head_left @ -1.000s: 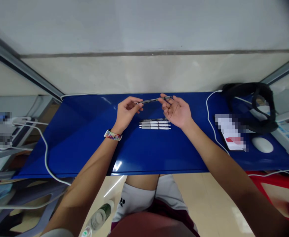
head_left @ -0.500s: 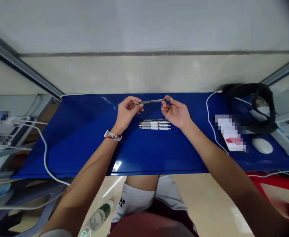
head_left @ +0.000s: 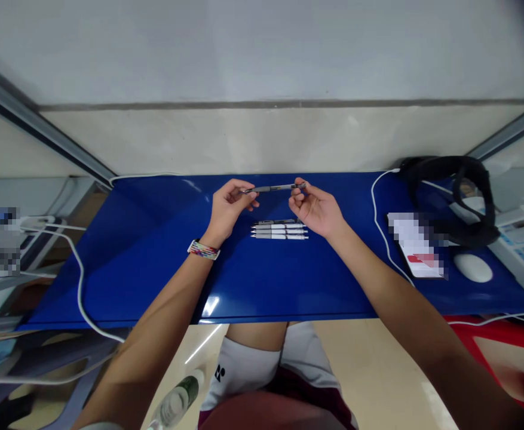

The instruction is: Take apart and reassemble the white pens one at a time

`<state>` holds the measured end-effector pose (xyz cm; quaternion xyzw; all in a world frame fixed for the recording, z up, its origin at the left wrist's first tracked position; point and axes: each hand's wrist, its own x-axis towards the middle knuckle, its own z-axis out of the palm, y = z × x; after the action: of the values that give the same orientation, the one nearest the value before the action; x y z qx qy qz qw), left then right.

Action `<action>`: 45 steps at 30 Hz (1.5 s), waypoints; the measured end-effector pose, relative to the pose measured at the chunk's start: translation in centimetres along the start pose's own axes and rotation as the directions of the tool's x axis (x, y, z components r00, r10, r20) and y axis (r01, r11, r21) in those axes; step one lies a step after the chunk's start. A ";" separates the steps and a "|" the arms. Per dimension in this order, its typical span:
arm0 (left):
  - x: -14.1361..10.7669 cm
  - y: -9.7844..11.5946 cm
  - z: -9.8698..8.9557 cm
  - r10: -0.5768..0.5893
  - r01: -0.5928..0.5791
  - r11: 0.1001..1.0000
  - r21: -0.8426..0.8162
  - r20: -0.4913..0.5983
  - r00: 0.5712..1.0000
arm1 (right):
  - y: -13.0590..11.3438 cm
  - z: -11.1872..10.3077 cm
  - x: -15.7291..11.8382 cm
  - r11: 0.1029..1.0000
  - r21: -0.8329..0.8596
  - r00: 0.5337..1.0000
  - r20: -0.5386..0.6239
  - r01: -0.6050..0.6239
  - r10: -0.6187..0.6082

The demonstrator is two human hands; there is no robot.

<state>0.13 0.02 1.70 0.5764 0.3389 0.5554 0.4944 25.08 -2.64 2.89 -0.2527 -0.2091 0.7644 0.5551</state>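
Observation:
A grey and dark pen [head_left: 274, 188] is held level above the blue table [head_left: 279, 275], stretched between both my hands. My left hand [head_left: 230, 206] pinches its tip end between thumb and fingers. At the other end, my right hand [head_left: 314, 206] grips it with the thumb and fingertips, palm turned partly up. Just below lies a row of several pens [head_left: 279, 231], side by side on the table with their tips to the left. The nearer ones have white barrels with grey grips; the farthest is dark and partly covered by my right hand.
On the right lie a phone [head_left: 418, 248], a white computer mouse [head_left: 473, 267] and a black strapped headset [head_left: 456, 200]. A white cable [head_left: 375, 209] runs beside the phone. A wall [head_left: 253, 140] stands behind the table. Below, a plastic bottle [head_left: 176, 401] is on the floor.
The view has shifted slightly, so everything sits a little lower in the picture. Both hands keep hold of the same pen, which is now nearly level.

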 end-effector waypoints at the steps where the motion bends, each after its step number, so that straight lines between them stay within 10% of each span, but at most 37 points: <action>1: 0.0 0.0 0.0 -0.001 0.000 1.000 -0.007 -0.002 1.000 | 0.0 0.0 -0.1 1.000 -0.005 1.000 0.011 -0.005 0.005; 45: 0.0 0.2 0.0 -0.028 0.028 1.000 0.009 -0.007 1.000 | 0.6 -0.3 0.1 1.000 -0.003 1.000 -0.011 0.020 -0.020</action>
<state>0.13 -0.09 1.93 0.5720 0.3513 0.5488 0.4982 24.81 -2.73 2.25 -0.2557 -0.2096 0.7570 0.5636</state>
